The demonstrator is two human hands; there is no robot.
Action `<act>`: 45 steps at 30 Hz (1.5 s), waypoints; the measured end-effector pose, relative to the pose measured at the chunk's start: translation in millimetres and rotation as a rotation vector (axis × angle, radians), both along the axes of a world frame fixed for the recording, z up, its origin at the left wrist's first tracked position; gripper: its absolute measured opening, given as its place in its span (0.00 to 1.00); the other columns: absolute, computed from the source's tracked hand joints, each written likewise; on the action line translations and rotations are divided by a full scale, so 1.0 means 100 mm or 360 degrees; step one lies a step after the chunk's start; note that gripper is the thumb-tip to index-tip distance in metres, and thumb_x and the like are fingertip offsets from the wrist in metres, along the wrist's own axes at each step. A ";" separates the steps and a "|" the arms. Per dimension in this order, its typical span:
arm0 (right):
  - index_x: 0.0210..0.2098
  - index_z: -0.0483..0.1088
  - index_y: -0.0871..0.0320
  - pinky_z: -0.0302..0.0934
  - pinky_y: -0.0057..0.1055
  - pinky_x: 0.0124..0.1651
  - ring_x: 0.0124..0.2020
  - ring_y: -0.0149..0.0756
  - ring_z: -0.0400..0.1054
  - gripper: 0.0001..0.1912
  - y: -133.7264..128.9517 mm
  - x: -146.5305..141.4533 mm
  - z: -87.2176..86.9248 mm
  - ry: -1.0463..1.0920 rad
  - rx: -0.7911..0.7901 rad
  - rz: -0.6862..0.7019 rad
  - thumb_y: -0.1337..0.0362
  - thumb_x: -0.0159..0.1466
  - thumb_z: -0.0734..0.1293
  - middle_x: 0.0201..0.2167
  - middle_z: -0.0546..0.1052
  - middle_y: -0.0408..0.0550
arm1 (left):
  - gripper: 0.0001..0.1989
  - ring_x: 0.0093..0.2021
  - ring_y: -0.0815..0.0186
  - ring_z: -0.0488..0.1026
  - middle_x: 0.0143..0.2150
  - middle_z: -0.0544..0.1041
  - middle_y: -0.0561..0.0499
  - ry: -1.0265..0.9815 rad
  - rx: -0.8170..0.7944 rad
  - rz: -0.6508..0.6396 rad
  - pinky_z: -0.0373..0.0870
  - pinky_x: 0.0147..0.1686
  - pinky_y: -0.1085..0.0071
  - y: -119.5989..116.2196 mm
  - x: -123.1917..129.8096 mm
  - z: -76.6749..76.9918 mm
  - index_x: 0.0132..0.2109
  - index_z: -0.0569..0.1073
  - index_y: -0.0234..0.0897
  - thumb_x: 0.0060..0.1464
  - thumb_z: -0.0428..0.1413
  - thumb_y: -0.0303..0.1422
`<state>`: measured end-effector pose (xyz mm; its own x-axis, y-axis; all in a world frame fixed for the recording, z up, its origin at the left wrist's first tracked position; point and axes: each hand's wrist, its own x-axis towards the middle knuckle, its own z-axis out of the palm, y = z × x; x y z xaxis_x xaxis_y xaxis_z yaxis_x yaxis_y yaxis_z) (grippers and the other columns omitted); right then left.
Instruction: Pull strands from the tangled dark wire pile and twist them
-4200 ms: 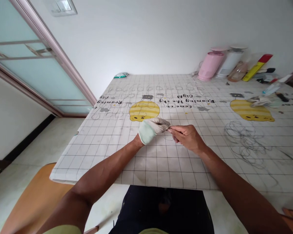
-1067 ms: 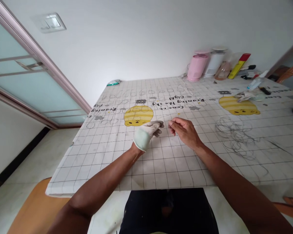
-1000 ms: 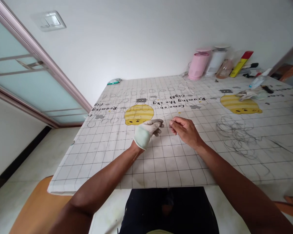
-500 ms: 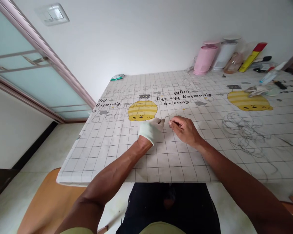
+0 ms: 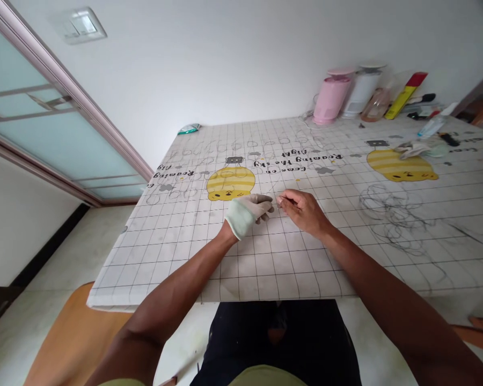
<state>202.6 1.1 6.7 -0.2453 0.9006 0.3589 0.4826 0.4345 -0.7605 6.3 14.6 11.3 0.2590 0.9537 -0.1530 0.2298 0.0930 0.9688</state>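
Observation:
My left hand (image 5: 253,209), in a pale glove with greyish fingers, is over the table just left of my right hand. Its fingers are loosely spread, and I see nothing held in them. My bare right hand (image 5: 304,212) is closed, thumb and forefinger pinched on what looks like a thin wire, mostly hidden by the fingers. Only a small gap separates the two hands. Beyond them, several thin wire rings (image 5: 177,194) lie in rows on the cloth. To the right sits a loose tangle of thin dark wire (image 5: 394,217).
A checked tablecloth (image 5: 265,268) with printed yellow figures covers the table. Along the back right stand a pink cylinder (image 5: 332,100), a white cylinder (image 5: 361,94), bottles and a yellow-red box (image 5: 406,96). A crumpled glove (image 5: 421,148) lies before them. A green packet (image 5: 189,128) is at the back left corner.
My left hand has loosened from a closed grip, its fingers now spreading apart. My right hand keeps its pinch. The whole view has shifted slightly.

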 end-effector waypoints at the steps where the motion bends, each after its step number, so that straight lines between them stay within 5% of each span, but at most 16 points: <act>1: 0.30 0.68 0.54 0.58 0.32 0.33 0.28 0.36 0.66 0.18 0.00 0.01 0.00 -0.0003 0.0011 0.0012 0.51 0.73 0.62 0.26 0.74 0.44 | 0.14 0.29 0.70 0.75 0.42 0.84 0.46 -0.0042 -0.0037 -0.0003 0.65 0.23 0.73 0.01 -0.01 -0.01 0.51 0.81 0.35 0.60 0.58 0.32; 6: 0.29 0.66 0.54 0.55 0.33 0.34 0.28 0.35 0.62 0.18 0.01 0.01 0.00 -0.0114 0.0121 0.0073 0.53 0.73 0.60 0.25 0.70 0.43 | 0.21 0.29 0.71 0.75 0.44 0.84 0.44 -0.0111 -0.0073 0.0030 0.69 0.25 0.74 -0.01 -0.02 -0.04 0.60 0.77 0.32 0.62 0.58 0.31; 15: 0.27 0.60 0.54 0.53 0.34 0.33 0.27 0.34 0.58 0.17 0.07 0.03 -0.06 -0.0239 0.0163 0.0142 0.59 0.73 0.60 0.24 0.65 0.41 | 0.21 0.26 0.70 0.76 0.37 0.83 0.48 -0.0163 -0.0103 0.0025 0.74 0.27 0.72 -0.03 0.00 -0.03 0.61 0.76 0.30 0.63 0.56 0.28; 23: 0.26 0.58 0.54 0.51 0.33 0.29 0.26 0.32 0.57 0.19 0.05 0.00 -0.12 -0.0241 0.0146 0.0240 0.60 0.74 0.62 0.23 0.64 0.40 | 0.10 0.20 0.73 0.68 0.29 0.78 0.51 -0.0103 -0.0099 0.0040 0.63 0.18 0.75 -0.03 -0.03 0.02 0.37 0.81 0.33 0.62 0.56 0.32; 26: 0.25 0.58 0.53 0.52 0.34 0.28 0.24 0.33 0.56 0.21 0.04 0.01 -0.12 -0.0254 0.0419 0.0094 0.59 0.74 0.64 0.22 0.63 0.40 | 0.11 0.20 0.74 0.67 0.28 0.78 0.52 -0.0054 -0.0066 0.0094 0.61 0.18 0.77 -0.03 -0.04 0.07 0.32 0.78 0.35 0.61 0.57 0.33; 30: 0.38 0.71 0.54 0.67 0.43 0.46 0.43 0.46 0.71 0.06 0.06 0.09 -0.03 -0.0437 0.1008 -0.0164 0.62 0.71 0.69 0.39 0.77 0.52 | 0.11 0.19 0.74 0.67 0.27 0.78 0.53 0.0069 -0.0054 0.0099 0.61 0.18 0.77 -0.04 -0.06 0.12 0.30 0.77 0.36 0.60 0.58 0.34; 33: 0.49 0.74 0.54 0.61 0.55 0.64 0.57 0.52 0.70 0.08 0.10 0.16 0.04 -0.0702 0.1156 -0.0061 0.63 0.72 0.70 0.52 0.78 0.56 | 0.12 0.19 0.74 0.67 0.26 0.78 0.53 0.0132 -0.0042 0.0023 0.60 0.17 0.77 -0.03 -0.09 0.09 0.30 0.77 0.36 0.60 0.58 0.35; 35: 0.49 0.75 0.53 0.58 0.57 0.67 0.52 0.48 0.72 0.06 0.12 0.21 0.03 -0.0827 0.1147 0.0065 0.64 0.73 0.68 0.47 0.80 0.52 | 0.11 0.19 0.74 0.66 0.25 0.78 0.53 0.0166 -0.0022 -0.0021 0.60 0.16 0.77 -0.03 -0.10 0.05 0.30 0.78 0.36 0.59 0.59 0.35; 39: 0.38 0.76 0.53 0.66 0.45 0.49 0.35 0.41 0.69 0.10 0.13 0.25 -0.03 -0.0921 0.1000 0.0230 0.63 0.76 0.65 0.29 0.76 0.46 | 0.11 0.18 0.74 0.66 0.24 0.77 0.53 0.0257 -0.0034 -0.0128 0.60 0.16 0.77 -0.05 -0.15 0.05 0.30 0.78 0.36 0.58 0.59 0.35; 45: 0.30 0.73 0.54 0.56 0.37 0.32 0.26 0.36 0.60 0.19 0.09 0.25 -0.07 -0.0889 0.0843 0.0372 0.62 0.77 0.62 0.22 0.67 0.43 | 0.07 0.18 0.74 0.65 0.24 0.76 0.52 0.0182 -0.0361 -0.0264 0.57 0.15 0.77 -0.10 -0.23 0.12 0.32 0.79 0.35 0.55 0.63 0.35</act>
